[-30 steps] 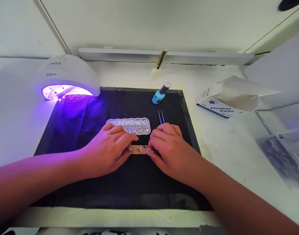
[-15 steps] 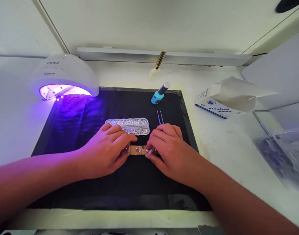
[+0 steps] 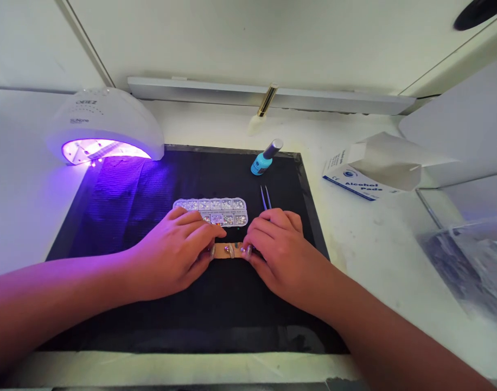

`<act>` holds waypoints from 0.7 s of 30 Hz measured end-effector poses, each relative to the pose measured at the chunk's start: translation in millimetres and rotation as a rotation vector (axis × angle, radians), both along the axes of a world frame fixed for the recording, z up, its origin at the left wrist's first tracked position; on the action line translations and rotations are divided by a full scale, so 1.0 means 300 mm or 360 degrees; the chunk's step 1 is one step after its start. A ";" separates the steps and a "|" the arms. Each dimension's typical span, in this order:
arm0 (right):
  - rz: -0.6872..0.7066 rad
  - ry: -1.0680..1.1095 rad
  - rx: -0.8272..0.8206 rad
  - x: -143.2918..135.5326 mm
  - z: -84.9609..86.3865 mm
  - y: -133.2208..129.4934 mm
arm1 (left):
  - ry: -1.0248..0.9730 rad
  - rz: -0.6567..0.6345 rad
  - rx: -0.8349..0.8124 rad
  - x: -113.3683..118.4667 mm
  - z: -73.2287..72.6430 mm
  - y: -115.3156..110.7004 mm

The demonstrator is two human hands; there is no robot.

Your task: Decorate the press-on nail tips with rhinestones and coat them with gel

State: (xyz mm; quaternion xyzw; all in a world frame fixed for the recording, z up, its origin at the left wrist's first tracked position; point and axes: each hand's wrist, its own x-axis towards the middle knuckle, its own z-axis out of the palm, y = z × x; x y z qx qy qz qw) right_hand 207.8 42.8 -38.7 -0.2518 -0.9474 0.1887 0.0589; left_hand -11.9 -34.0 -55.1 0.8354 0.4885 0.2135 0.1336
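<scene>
A tan strip (image 3: 222, 251) with small nail tips and shiny beads on it lies across the black mat (image 3: 216, 320). My left hand (image 3: 181, 251) is closed on the strip's left end, and my right hand (image 3: 276, 250) is closed at its right end; the fingers hide both ends. Just behind the strip sits a clear compartment case (image 3: 234, 212) of small gems, partly covered by my left hand. Blue tweezers (image 3: 265, 197) lie beyond my right hand, points away. Farther back, a turquoise bottle (image 3: 260, 163) with a silver cap stands on the mat.
A white lamp (image 3: 118, 117) glows purple at the back left. Behind the mat is a gold-capped bottle (image 3: 267, 100). On the right are an open Alcohol Pads box (image 3: 354, 182) and a clear plastic container (image 3: 468, 260).
The view has shifted slightly. Both hands stay at the strip in nearly the same pose, with only a slight change in my right fingers around its end.
</scene>
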 end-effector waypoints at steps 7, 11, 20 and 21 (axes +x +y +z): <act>-0.0044 0.0045 -0.0068 0.001 -0.012 -0.005 | -0.0035 -0.0001 0.0002 0.003 -0.001 -0.001; -0.0132 0.0054 -0.0097 0.000 -0.011 -0.005 | -0.0018 -0.0002 0.0027 0.002 -0.003 -0.006; -0.0089 0.0009 -0.0166 -0.006 -0.010 0.012 | 0.0005 -0.0024 0.0086 0.001 -0.003 -0.004; -0.0087 0.0014 -0.0157 -0.006 -0.010 0.013 | 0.0007 -0.0027 0.0087 0.001 -0.003 -0.004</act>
